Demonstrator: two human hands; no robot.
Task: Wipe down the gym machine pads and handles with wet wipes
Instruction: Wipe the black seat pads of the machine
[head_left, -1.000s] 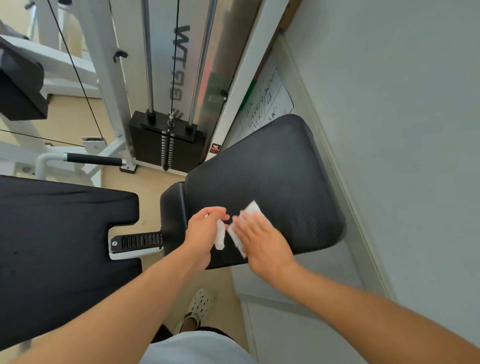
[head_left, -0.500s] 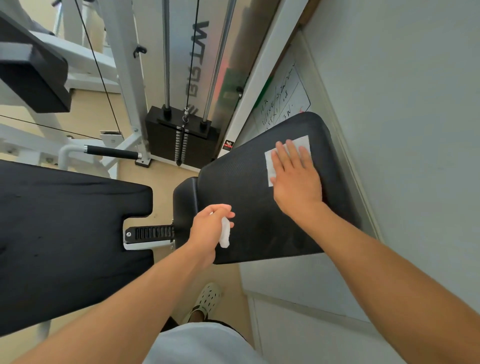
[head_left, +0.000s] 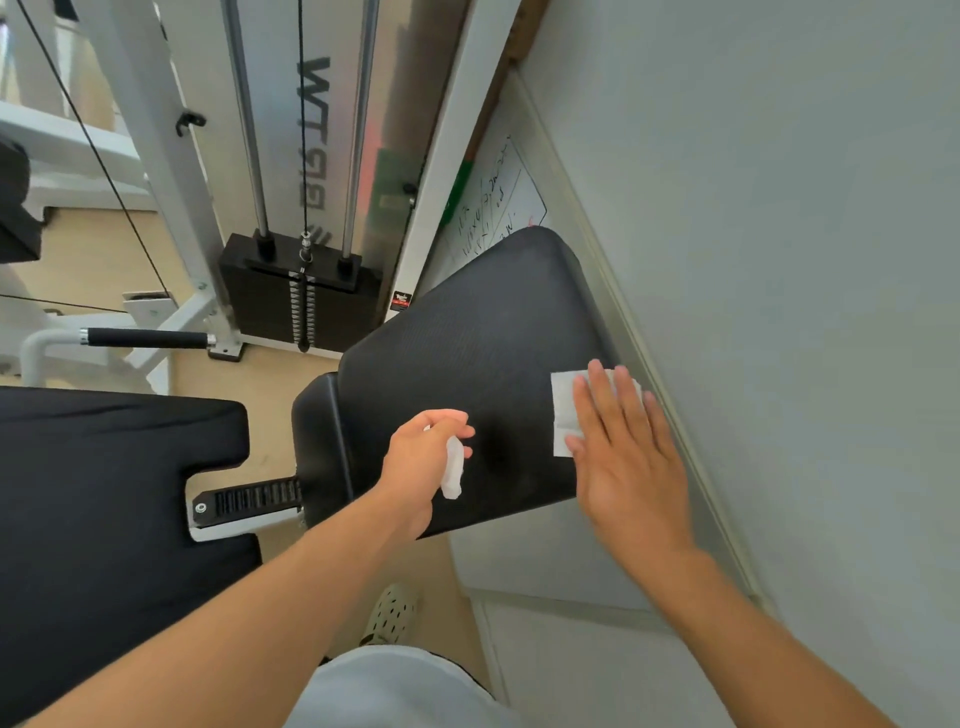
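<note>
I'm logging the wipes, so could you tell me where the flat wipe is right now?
In the head view, the flat wipe lies on the black pad near its wall-side edge, pressed under the right hand.

We see the pad (head_left: 467, 364) bare toward its far end; wall (head_left: 779, 260) just beside its right edge, weight stack (head_left: 298, 291) and frame post (head_left: 441, 171) close beyond
</note>
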